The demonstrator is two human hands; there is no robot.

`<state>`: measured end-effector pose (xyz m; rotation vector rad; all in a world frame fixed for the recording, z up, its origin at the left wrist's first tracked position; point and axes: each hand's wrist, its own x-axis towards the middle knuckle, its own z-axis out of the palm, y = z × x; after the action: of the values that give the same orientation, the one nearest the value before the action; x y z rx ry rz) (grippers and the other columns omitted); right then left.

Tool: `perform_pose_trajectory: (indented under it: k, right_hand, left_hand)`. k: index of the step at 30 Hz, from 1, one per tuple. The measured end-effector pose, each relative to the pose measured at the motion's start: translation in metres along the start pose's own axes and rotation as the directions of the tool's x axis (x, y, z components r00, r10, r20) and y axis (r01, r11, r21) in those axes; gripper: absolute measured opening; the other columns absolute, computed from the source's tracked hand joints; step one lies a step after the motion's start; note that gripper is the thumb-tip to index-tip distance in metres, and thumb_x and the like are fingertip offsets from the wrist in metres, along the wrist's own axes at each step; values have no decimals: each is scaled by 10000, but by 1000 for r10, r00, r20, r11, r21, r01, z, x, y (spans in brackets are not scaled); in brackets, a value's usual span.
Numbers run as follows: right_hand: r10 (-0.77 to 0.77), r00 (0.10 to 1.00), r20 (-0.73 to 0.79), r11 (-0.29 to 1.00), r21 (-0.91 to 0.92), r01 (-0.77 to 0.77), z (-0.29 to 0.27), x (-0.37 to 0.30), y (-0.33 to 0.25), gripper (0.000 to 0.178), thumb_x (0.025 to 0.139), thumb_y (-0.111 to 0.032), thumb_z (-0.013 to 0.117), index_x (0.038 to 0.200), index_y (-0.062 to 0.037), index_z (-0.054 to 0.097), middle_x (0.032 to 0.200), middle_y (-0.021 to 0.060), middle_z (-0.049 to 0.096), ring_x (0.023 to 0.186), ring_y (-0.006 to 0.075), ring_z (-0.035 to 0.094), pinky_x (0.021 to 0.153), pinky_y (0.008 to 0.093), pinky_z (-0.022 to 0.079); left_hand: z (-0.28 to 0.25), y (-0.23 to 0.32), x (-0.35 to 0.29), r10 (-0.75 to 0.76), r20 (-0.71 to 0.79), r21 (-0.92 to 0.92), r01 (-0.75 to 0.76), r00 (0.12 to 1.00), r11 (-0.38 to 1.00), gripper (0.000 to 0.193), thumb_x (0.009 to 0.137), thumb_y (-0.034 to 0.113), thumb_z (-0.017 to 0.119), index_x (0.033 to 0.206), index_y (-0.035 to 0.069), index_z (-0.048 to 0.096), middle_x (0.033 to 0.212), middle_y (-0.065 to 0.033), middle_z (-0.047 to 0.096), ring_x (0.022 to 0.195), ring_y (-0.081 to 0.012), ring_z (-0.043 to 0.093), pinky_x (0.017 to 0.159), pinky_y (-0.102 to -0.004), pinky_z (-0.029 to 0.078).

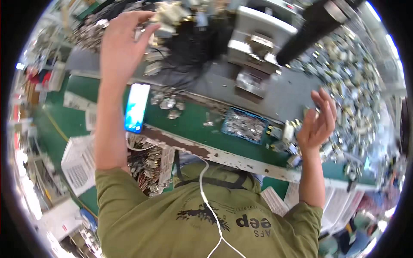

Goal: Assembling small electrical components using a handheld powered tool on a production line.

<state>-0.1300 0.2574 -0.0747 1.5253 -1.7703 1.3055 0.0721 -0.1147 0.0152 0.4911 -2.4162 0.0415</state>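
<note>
My left hand is raised at the far left of the bench, thumb and fingers apart, beside a heap of pale connector-like pieces and a blurred bundle of black cables. Nothing is plainly held in it. On the right, my right hand hangs open with curled fingers, next to a large pile of small metal and pale plastic parts. Between the hands stands a grey bench machine with a metal block at its front; neither hand touches it.
A lit phone lies near my left forearm, with a white cable running over my shirt. A blue tray of small metal pieces sits near the bench's front edge. A thick black tube slants over the machine's right. Metal bits lie beside the phone.
</note>
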Motion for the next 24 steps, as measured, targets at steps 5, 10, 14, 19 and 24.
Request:
perform_pose_trajectory:
  k: [5,10,14,19,24]
  right_hand:
    - [104,958,265,957,-289,-24,-12,-3,13,328,1046,-89,558,1353,3,629,1398,200,613,1231,347,624,1053,428,497]
    - [153,959,237,985,-112,-130,12,9,9,328,1079,-85,519,1382,8,603,1363,200,626,1221,347,629,1012,430,527]
    - [192,912,363,934,-353,-56,3,21,39,307,1080,-88,532,1358,9,619,1359,180,632,1232,320,626,1005,419,528]
    - [386,867,316,884,-396,-249,-38,0,77,319,1058,-96,572,1355,11,615,1378,182,625,1245,315,616,1064,410,484]
    - [499,820,280,829,-428,-359,-31,8,50,364,1038,-84,580,1398,-38,598,1415,153,608,1322,301,567,1105,396,445]
  left_hand:
    - [56,-18,-15,-134,50,-221,142,990,965,213,969,214,600,969,26,702,946,-195,704,936,-400,671,862,-492,525]
    - [53,-8,-39,-146,-280,-174,99,949,980,177,926,265,667,967,96,696,788,-116,680,801,-325,688,725,-469,531]
    - [51,5,-39,-113,-329,-146,68,938,987,233,932,253,690,1111,103,693,978,-102,698,992,-306,665,877,-465,506]
    - [50,17,-21,36,-237,-131,-68,971,989,291,916,216,697,1197,141,679,1240,-92,670,1207,-309,607,1027,-474,471]
    - [25,24,-33,18,-288,-230,-88,957,969,333,864,124,753,1191,134,691,1247,-102,662,1164,-338,607,988,-457,474]
